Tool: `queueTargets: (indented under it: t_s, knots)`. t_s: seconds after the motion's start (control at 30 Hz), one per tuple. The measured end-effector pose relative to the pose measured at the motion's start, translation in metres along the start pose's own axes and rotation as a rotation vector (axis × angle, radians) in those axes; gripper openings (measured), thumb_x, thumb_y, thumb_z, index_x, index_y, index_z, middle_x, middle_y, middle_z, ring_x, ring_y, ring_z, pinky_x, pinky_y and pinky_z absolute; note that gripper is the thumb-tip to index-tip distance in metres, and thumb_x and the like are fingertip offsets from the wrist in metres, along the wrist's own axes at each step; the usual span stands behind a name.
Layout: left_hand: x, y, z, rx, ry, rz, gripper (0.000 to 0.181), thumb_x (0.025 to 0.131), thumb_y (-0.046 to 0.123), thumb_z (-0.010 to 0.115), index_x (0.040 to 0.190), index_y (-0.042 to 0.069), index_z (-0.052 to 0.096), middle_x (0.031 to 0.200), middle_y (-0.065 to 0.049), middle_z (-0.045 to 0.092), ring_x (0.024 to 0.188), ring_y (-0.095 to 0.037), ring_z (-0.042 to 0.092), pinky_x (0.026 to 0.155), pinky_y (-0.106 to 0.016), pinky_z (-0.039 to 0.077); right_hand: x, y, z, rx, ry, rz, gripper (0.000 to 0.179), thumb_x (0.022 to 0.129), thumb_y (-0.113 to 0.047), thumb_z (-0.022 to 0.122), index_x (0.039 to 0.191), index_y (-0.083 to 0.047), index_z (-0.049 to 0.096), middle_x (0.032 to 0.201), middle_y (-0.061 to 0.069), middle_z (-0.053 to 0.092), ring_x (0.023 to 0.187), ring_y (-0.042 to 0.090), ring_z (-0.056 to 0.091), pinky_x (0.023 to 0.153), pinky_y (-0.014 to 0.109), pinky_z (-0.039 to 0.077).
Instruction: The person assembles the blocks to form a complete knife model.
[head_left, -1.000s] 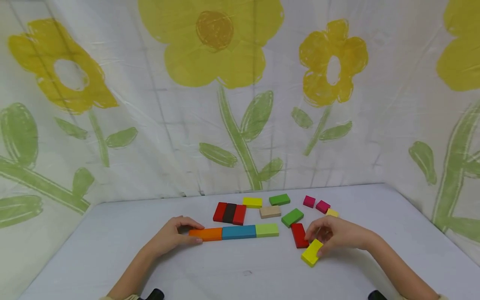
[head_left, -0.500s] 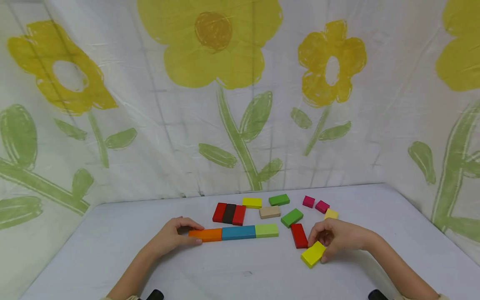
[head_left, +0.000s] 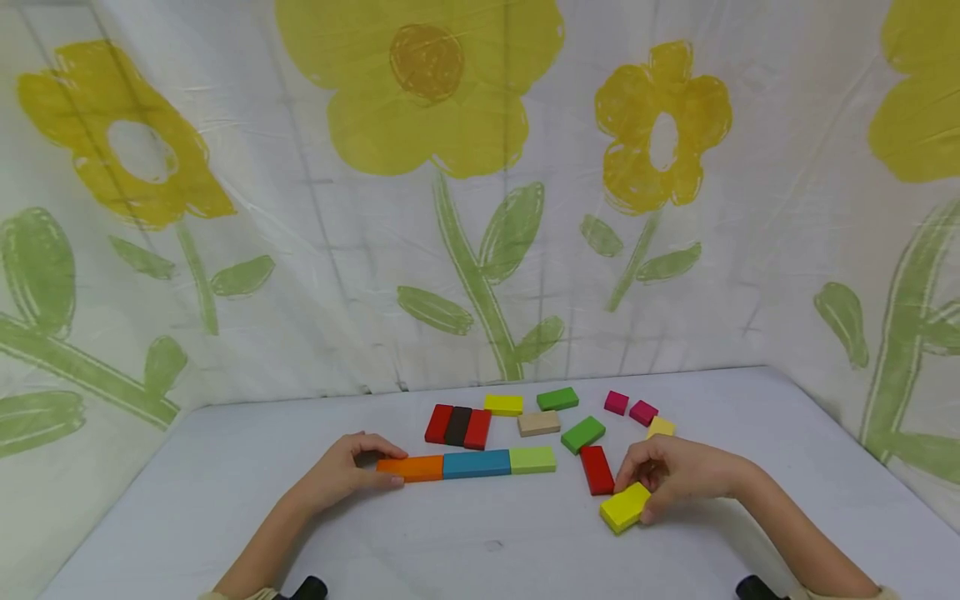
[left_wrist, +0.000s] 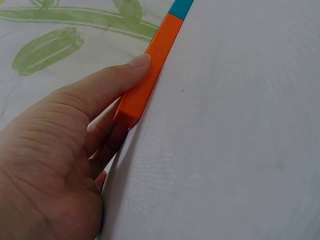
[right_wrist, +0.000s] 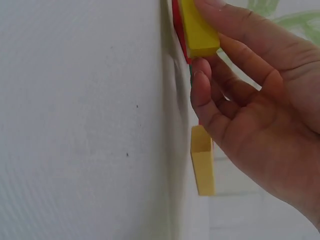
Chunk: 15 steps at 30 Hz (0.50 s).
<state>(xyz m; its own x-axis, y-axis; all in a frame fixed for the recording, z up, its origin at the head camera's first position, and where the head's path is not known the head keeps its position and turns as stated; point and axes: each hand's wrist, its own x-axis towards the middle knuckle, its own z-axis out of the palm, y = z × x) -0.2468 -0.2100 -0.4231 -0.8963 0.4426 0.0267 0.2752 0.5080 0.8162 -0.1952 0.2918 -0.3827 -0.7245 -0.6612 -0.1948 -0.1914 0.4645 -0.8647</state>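
Large yellow flowers with green stems cover the white cloth (head_left: 337,250) behind a white table (head_left: 450,550) in the head view. Near the middle, an orange block (head_left: 420,469), a blue block (head_left: 476,464) and a lime block (head_left: 533,460) lie end to end in one straight row. The left hand (head_left: 337,477) pinches the orange block at the row's left end, thumb on the near side and fingers on the far side. To the right of the row, the right hand (head_left: 684,473) pinches a bright yellow block (head_left: 624,508) between thumb and fingers, just beside a red block (head_left: 597,471) lying flat. Behind the row, a dark brown block (head_left: 458,426) sits between two other red blocks (head_left: 439,423), side by side. Farther right lie another yellow block (head_left: 503,405), a plain wooden block (head_left: 538,423), two green blocks (head_left: 582,434), two small pink blocks (head_left: 617,402) and a pale yellow block (head_left: 661,427), the last just behind the right hand.

From the left wrist, the thumb presses along the orange block, with the blue block touching its far end.

From the right wrist, the thumb lies on the bright yellow block, with red showing close behind it; whether it touches the table I cannot tell. The pale yellow block shows beside the curled fingers.
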Motion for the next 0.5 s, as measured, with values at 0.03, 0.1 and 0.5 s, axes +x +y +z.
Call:
queueTargets:
  t_s: [0.03,0.1,0.5]
  knots:
    - [0.0,0.0,0.0,-0.001,0.0,0.0,0.028,0.088,0.02,0.085,0.115,0.012,0.081,0.114,-0.004,0.074,0.112,-0.026,0.056,0.098,-0.044,0.045,0.0,-0.001,0.0,-0.006,0.001,-0.012,0.028,0.087,-0.005,0.083,0.114,-0.005,0.074,0.107,0.01,0.07,0.088,0.016,0.059,0.075,0.02,0.051]
    - [0.0,0.0,0.0,-0.004,0.0,0.002,0.028,0.088,0.02,0.085,0.115,0.012,0.081,0.114,-0.005,0.074,0.112,-0.026,0.056,0.099,-0.045,0.045,0.001,-0.002,0.0,-0.016,0.001,-0.038,0.028,0.088,-0.006,0.082,0.115,-0.006,0.074,0.107,0.009,0.07,0.088,0.016,0.059,0.076,0.02,0.051]
    - [0.0,-0.001,0.0,-0.021,-0.007,0.018,0.028,0.088,0.02,0.084,0.115,0.011,0.081,0.114,-0.005,0.074,0.112,-0.026,0.056,0.098,-0.045,0.045,0.007,-0.015,0.007,-0.045,0.102,-0.092,0.027,0.092,-0.012,0.08,0.117,-0.006,0.073,0.109,0.009,0.07,0.093,0.018,0.06,0.077,0.023,0.054]
